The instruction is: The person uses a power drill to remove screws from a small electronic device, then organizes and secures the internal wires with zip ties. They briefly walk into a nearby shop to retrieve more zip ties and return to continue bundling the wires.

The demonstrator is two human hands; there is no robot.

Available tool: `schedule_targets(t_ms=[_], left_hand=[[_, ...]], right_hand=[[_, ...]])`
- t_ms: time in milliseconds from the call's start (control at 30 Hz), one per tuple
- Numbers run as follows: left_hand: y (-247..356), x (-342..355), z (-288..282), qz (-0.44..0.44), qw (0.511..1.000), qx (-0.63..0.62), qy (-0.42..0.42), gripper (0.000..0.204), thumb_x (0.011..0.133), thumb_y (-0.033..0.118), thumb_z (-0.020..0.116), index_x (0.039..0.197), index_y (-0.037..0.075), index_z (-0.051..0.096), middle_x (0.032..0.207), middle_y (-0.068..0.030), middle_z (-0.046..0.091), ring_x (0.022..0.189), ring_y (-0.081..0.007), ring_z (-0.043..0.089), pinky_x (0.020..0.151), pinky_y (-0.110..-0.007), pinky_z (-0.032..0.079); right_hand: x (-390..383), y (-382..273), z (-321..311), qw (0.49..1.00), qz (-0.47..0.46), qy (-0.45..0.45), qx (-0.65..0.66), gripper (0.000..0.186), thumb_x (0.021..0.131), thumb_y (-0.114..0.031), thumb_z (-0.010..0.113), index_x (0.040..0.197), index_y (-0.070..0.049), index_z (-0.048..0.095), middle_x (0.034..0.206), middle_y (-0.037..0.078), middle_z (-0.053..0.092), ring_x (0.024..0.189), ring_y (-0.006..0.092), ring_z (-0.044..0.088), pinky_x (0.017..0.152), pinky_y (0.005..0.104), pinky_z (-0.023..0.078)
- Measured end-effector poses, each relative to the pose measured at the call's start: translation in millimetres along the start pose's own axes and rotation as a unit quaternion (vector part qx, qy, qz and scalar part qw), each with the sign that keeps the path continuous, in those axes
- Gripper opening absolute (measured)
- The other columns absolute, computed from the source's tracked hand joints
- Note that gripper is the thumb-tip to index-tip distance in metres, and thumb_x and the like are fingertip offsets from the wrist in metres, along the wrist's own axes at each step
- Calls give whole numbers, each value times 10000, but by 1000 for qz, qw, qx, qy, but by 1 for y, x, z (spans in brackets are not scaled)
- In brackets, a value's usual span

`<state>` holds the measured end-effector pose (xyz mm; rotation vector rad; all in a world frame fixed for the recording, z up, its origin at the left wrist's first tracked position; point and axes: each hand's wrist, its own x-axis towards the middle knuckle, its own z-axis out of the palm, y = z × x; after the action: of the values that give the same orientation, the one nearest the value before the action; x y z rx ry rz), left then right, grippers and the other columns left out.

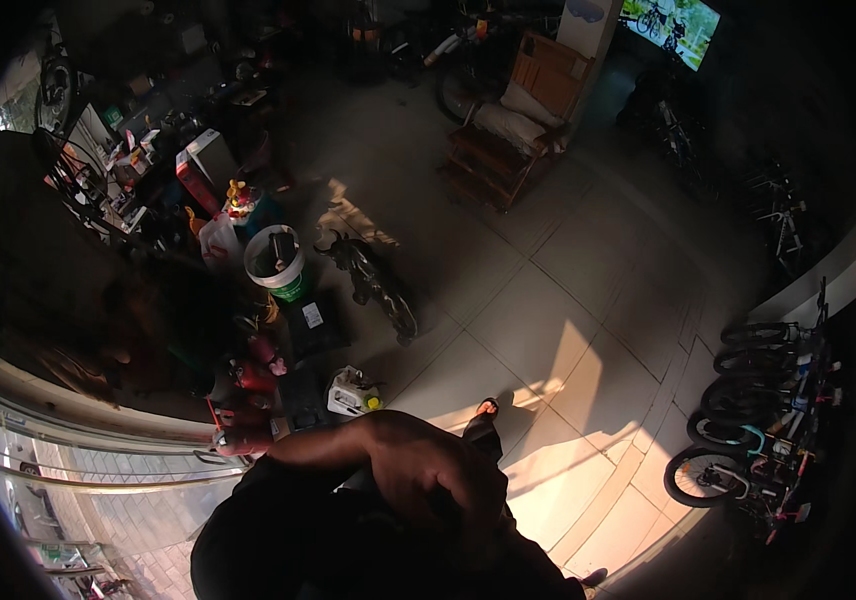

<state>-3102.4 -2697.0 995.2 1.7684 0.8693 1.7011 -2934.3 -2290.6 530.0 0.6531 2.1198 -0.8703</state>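
Note:
A bare forearm reaches to the left from the lower middle. At its end my left hand (256, 441) lies among several red bottle- or can-like things (253, 375) by the doorway; its fingers are too dim and small to make out. A thin red stick or tube (214, 414) rises beside it. Just above the forearm stands a white plastic jug (348, 393) with a yellow cap. More bare skin shows further right along the dark clothing, but my right hand cannot be seen.
A white-and-green bucket (275, 257) and a dark animal figure (373, 280) stand ahead on the tiled floor (508, 300). Behind them are a wooden chair (508, 130) with a cushion and a lit screen (673, 30). Bicycles (738, 400) line the right; a cluttered bench (128, 160) fills the left.

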Motion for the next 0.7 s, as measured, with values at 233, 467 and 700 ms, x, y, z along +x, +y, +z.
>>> schedule_targets(t_ms=[233,467,700], left_hand=[[-8,33,-163,-62,985,116,108,253,914,86,754,1158,55,698,1154,-121,733,1075,-345,688,922,-438,530],[4,58,-310,-20,899,388,204,138,997,95,633,1106,11,646,1006,-133,705,879,-347,677,720,-461,513],[12,71,-529,75,869,469,137,303,972,367,629,1124,106,651,980,-164,671,929,-365,658,731,-488,544]], right_hand=[[165,-136,-127,996,21,-44,-72,193,890,-116,609,772,5,704,776,152,750,611,238,726,569,373,581],[317,-381,-305,914,-179,-46,-362,296,876,-134,520,728,16,728,678,182,730,567,247,720,579,387,594],[446,-625,-342,971,-187,-18,-147,323,897,-209,543,695,-15,704,595,130,665,550,209,684,584,390,584]])
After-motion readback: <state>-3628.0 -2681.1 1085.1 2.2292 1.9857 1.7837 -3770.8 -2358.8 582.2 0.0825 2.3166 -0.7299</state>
